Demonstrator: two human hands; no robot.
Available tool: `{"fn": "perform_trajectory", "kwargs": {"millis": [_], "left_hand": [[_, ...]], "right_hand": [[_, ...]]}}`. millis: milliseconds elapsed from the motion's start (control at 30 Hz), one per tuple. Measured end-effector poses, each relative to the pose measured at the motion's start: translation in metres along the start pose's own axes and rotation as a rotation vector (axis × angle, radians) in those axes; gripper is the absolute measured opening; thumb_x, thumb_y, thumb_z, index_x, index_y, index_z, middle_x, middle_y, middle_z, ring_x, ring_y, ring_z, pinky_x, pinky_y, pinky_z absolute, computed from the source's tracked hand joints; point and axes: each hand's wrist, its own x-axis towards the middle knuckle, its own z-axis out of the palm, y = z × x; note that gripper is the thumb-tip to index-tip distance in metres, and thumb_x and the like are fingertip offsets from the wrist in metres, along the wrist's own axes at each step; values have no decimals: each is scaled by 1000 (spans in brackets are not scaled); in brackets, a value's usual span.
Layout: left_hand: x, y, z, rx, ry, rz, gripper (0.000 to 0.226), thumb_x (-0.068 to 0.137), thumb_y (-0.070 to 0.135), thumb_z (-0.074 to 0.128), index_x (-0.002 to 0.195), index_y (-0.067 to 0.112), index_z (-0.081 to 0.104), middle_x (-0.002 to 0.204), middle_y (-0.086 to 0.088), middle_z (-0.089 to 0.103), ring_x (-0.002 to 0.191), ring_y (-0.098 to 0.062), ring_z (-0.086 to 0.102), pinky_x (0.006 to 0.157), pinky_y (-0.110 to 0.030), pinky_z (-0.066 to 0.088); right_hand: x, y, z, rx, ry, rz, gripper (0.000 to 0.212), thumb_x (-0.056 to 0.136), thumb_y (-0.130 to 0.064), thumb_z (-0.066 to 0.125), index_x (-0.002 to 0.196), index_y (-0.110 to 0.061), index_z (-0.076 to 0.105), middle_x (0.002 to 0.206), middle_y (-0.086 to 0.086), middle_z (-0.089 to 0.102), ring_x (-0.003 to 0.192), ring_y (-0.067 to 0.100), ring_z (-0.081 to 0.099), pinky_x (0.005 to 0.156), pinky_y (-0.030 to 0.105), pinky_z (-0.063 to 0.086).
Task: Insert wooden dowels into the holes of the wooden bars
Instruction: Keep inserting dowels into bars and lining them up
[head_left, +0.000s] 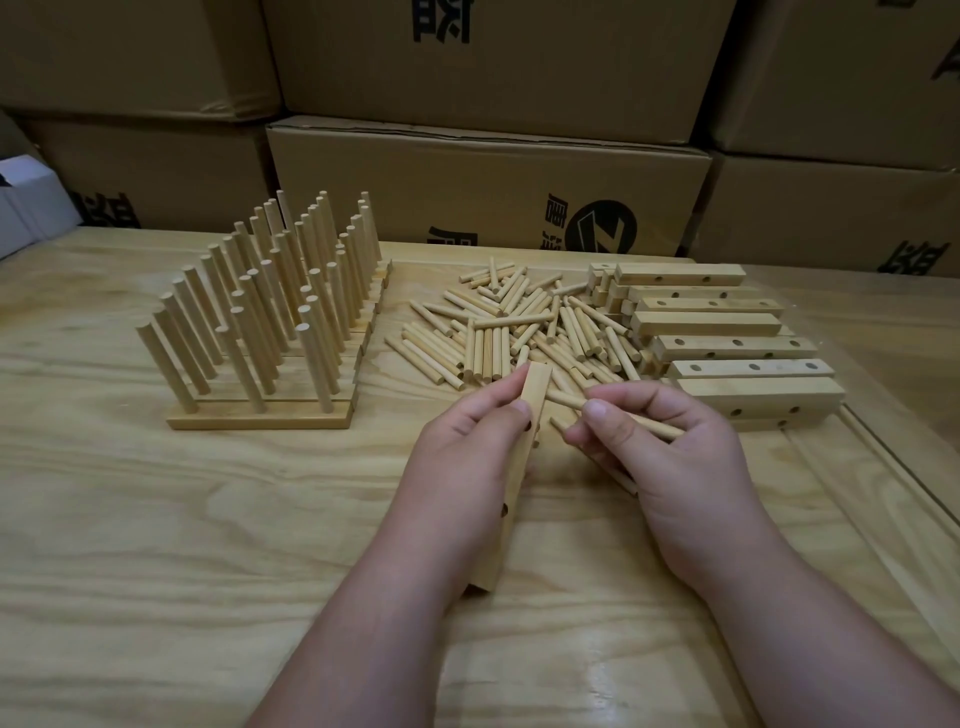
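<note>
Crowding table (130, 519): finished racks (270, 322), loose dowels (519, 327), cartons (488, 192)

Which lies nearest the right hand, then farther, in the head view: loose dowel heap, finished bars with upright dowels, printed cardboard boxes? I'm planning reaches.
From the right hand:
1. Loose dowel heap, just ahead.
2. Finished bars with upright dowels, far left.
3. Printed cardboard boxes, behind the table.

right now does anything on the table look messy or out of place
Nothing looks damaged. The loose dowels lie in a jumbled heap mid-table, some crossing each other, unlike the upright finished bars to the left. The blank bars on the right sit roughly stacked.
</note>
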Motion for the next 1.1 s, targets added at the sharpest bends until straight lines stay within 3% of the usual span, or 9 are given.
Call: {"fn": "perform_trajectory", "kwargs": {"millis": [133,233,433,633,833,967,1100], "left_hand": [[2,-2,1,-8,12,-7,27,97,26,63,102,49,75,92,10,79,74,-3,72,62,-17,54],[3,-2,0,-26,19,-21,24,97,25,64,101,45,77,87,6,78,71,-6,71,63,-21,55],[2,-3,1,-28,39,-18,18,96,25,66,100,38,78,91,5,79,69,-5,71,60,-17,53],[0,-3,0,11,14,-1,19,96,31,68,105,45,74,98,8,79,81,-4,73,67,-19,55],[-1,-3,0,49,6,12,23,96,35,65,106,55,73,101,12,78,92,-7,72,84,-31,56],[-3,0,1,20,-12,11,34,100,28,57,101,58,74,91,6,79,71,-4,70,63,-18,54],[-2,1,3,-18,37,1,34,100,22,57,100,50,77,88,2,79,66,-7,70,60,-18,54]], "right_hand": [[0,0,1,-21,31,-43,15,78,-21,74,92,-25,75,85,8,77,80,12,72,74,24,58],[1,1,0,27,41,-34,10,83,-12,78,92,-17,76,85,9,77,81,11,74,70,16,54],[4,2,1,24,85,-19,23,76,-28,74,92,-11,76,77,11,76,73,12,72,67,16,53],[4,0,-2,-56,119,-42,29,78,-36,74,84,-7,76,69,7,73,63,4,65,61,15,50],[3,-2,-6,-140,120,-71,32,81,-45,71,70,-14,76,68,0,72,64,0,61,64,14,46],[3,0,-3,-125,133,-92,24,82,-44,70,78,-20,77,76,4,75,72,7,64,72,28,50],[2,1,1,-89,136,-127,20,78,-43,74,89,-27,76,86,3,76,80,9,71,68,16,52]]}}
